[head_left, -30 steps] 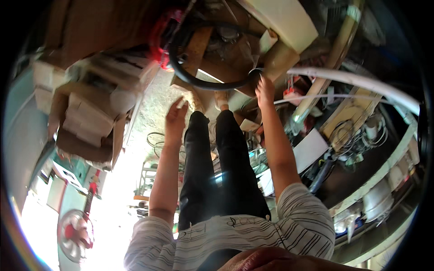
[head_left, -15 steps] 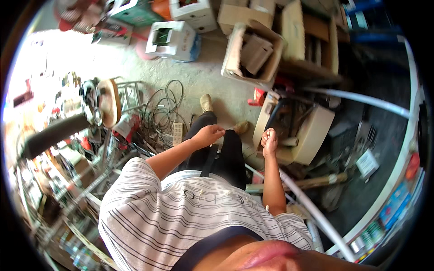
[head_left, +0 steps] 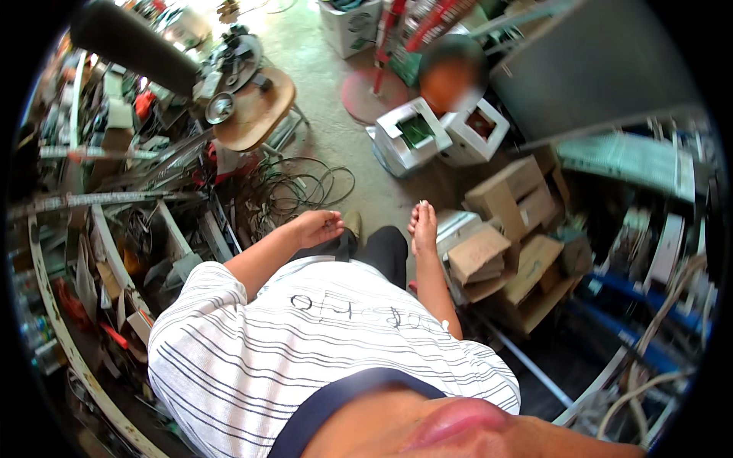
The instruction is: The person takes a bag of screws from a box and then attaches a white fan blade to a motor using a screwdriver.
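Swung rightward in view, cartons (head_left: 510, 197) sit stacked, probably saving floor (head_left: 324, 99); left hand (head_left: 317, 227) and right hand (head_left: 422, 229) curl loosely, contents unclear.

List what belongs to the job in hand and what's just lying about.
Likely in play, by nearness (whether either hand holds anything is unclear):
coiled cable, toward the left hand
cardboard, beside the right hand

Lying about:
wooden stool
white boxes
red round base
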Demonstrator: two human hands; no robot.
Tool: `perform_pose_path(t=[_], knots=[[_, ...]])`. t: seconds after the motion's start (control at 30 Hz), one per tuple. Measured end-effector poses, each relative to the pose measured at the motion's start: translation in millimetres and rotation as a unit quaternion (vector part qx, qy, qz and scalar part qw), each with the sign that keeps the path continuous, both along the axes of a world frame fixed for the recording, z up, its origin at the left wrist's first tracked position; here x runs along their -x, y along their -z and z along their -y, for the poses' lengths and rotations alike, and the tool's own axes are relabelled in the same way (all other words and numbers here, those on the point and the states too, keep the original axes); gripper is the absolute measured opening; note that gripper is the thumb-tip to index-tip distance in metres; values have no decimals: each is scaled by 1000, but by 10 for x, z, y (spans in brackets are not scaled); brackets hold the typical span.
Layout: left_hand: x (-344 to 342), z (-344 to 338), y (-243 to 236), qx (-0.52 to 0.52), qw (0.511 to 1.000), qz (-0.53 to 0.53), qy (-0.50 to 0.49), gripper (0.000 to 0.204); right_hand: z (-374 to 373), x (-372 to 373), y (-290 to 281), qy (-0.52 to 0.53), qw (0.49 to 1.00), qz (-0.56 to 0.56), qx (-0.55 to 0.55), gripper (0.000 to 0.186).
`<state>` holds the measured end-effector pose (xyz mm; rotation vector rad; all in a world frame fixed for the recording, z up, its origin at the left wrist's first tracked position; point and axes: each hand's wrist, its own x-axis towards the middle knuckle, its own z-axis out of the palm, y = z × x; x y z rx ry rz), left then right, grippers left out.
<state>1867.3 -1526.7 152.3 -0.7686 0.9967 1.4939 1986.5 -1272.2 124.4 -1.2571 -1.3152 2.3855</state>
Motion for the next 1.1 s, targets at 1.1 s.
perform_pose_path(t=[1.1], knots=[[8040,-252,-794,-124,979,-159,25,25,656,8559,-1098,-290,751,-180,-565,18]])
